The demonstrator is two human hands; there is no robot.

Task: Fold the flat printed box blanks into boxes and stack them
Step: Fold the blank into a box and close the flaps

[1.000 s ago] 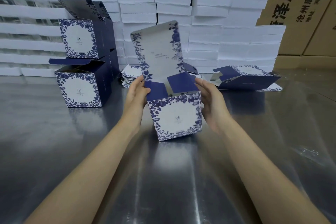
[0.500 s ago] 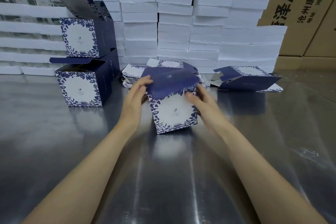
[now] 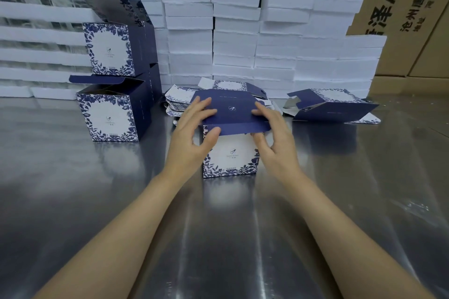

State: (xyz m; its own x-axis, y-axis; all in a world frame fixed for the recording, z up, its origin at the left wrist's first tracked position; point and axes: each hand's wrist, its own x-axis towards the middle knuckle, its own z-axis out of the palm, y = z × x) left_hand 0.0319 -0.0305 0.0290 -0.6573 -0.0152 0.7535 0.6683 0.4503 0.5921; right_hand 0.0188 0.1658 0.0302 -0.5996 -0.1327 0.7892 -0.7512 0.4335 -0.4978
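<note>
A blue-and-white floral box [image 3: 230, 153] stands upright on the steel table [image 3: 73, 201] in front of me. Its navy lid is folded down over the top, with the front tuck flap sticking out over the front face. My left hand [image 3: 192, 138] pinches the lid's left corner, fingers on top and thumb under the flap. My right hand [image 3: 274, 138] pinches the right corner the same way. Behind the box lies a pile of flat printed blanks [image 3: 182, 102]. Two folded boxes [image 3: 114, 80] with raised lids are stacked at the left.
A half-folded navy box [image 3: 330, 107] lies on its side at the right. White foam slabs [image 3: 243, 31] are piled along the back, with brown cartons [image 3: 401, 7] behind them. Bare steel stretches toward me.
The lid stood upright a second ago; it has swung down over the box top. Both hands moved from the box's sides up onto the lid corners, and the box slid slightly away.
</note>
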